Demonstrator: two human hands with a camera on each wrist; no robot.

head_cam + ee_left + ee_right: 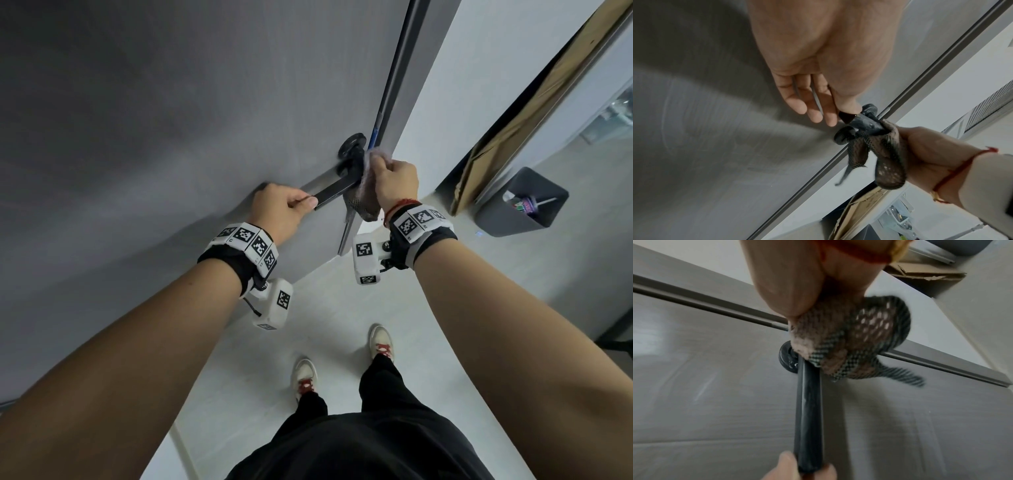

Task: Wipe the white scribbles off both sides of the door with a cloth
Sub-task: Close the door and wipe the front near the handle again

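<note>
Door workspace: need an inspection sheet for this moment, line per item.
Surface: grey door; faint white streaks in both wrist views.
Job's things: mesh cloth bunched against the black lever handle near its round base.
Clutter: grey bin with litter; cardboard sheet leaning by the wall.
Grips: left hand holds the handle's free end; right hand grips the cloth.
Cables: nothing seen.
Surroundings: pale floor, white wall, the person's shoes.
</note>
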